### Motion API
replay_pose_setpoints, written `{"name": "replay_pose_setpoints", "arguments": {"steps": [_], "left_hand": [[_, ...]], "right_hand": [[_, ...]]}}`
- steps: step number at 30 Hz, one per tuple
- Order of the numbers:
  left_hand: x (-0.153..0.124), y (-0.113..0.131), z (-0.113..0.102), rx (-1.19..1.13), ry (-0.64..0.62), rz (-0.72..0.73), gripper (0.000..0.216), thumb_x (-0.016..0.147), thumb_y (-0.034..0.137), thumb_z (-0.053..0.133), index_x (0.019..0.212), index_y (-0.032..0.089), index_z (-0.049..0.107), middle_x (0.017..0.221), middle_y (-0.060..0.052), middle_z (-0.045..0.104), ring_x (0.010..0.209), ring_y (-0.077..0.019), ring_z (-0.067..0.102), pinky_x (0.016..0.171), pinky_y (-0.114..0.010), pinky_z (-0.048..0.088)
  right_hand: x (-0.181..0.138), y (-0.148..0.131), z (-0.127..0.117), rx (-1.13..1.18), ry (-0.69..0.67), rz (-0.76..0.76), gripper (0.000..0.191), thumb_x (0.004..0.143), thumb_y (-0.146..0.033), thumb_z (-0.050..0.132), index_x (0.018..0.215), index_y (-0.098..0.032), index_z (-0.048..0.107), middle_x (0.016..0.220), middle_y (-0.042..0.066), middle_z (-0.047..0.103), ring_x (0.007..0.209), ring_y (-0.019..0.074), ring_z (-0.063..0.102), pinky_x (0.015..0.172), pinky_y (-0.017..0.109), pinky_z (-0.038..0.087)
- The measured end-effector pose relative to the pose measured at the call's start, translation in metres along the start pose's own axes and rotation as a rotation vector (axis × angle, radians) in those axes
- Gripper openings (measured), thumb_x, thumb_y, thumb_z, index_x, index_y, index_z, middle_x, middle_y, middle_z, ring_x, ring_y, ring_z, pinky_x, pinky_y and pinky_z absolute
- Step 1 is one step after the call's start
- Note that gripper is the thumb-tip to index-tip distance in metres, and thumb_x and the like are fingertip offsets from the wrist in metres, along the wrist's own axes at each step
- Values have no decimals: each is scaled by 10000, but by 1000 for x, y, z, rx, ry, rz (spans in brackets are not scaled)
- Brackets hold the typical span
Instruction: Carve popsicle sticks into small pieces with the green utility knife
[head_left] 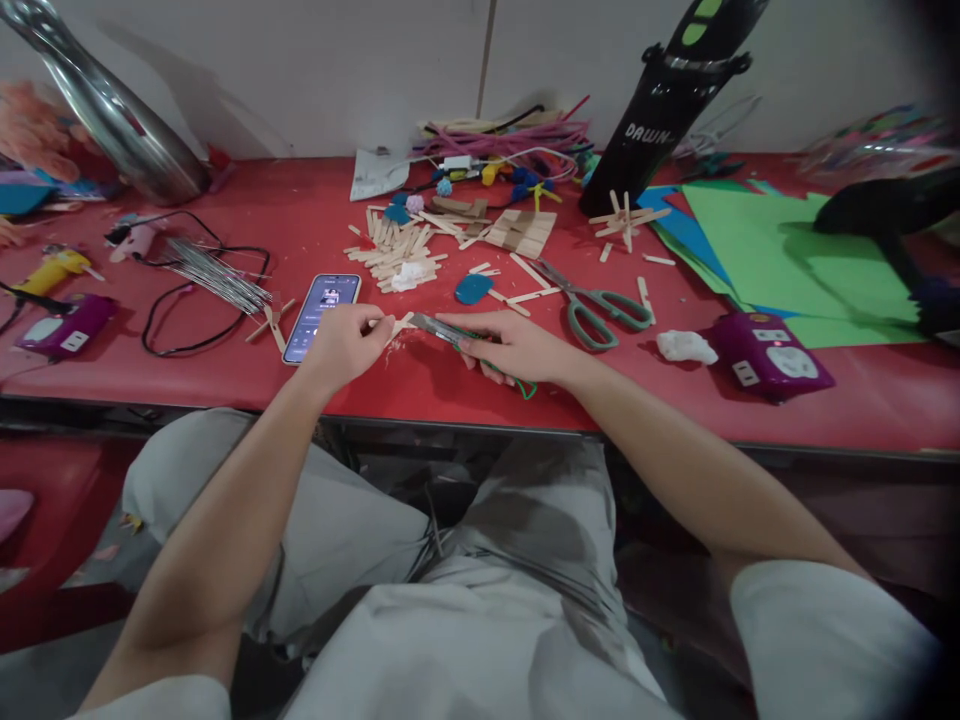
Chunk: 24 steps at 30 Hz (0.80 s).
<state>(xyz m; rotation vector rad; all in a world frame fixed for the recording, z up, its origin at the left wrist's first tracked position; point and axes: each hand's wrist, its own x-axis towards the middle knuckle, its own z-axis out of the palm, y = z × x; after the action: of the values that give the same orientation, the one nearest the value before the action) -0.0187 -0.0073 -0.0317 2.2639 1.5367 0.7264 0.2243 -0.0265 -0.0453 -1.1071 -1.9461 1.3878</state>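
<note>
Near the front of the red table (420, 385), my left hand (349, 343) pinches a small wooden craft stick (403, 322). My right hand (517, 345) is wrapped round a utility knife (442, 329), with a green cord loop hanging below the fingers. The knife's blade end points left and meets or nearly meets the stick; contact is hard to make out. Pale shavings lie on the table just under the stick. A lit smartphone (322, 315) rests beside my left hand, and grey-green-handled scissors (600, 310) lie open beyond my right hand.
Behind my hands lie a pile of craft sticks (394, 250) and a blue oval piece (474, 289). Purple power sockets (776, 355) stand at the right near crumpled white tissue (686, 347). Green paper (780, 250), a black bottle (652, 130), a steel bottle (127, 120) and metal wires (217, 275) surround them.
</note>
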Motion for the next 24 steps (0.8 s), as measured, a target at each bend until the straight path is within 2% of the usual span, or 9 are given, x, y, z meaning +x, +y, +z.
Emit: {"name": "replay_pose_setpoints", "arguments": {"steps": [8, 18, 24], "left_hand": [[0, 2, -1, 16, -3, 13, 396, 840, 312, 523, 495, 190, 371, 488, 36, 258, 485, -98, 272, 528, -311, 196], [-1, 3, 1, 42, 12, 15, 392, 836, 309, 524, 493, 195, 372, 489, 32, 268, 494, -106, 270, 544, -319, 198], [-1, 2, 2, 48, 15, 13, 388, 841, 305, 524, 498, 197, 379, 486, 33, 281, 497, -110, 273, 550, -316, 204]], "right_hand": [[1, 4, 1, -12, -21, -61, 541, 952, -118, 448, 1485, -213, 452, 697, -47, 569, 390, 31, 459, 342, 139, 398], [2, 4, 2, -27, -16, -41, 546, 941, -113, 454, 1469, -252, 481, 690, -47, 547, 394, 40, 462, 344, 152, 408], [2, 6, 2, -27, -4, -78, 546, 933, -118, 470, 1455, -275, 497, 680, -53, 553, 391, 38, 454, 339, 138, 386]]}}
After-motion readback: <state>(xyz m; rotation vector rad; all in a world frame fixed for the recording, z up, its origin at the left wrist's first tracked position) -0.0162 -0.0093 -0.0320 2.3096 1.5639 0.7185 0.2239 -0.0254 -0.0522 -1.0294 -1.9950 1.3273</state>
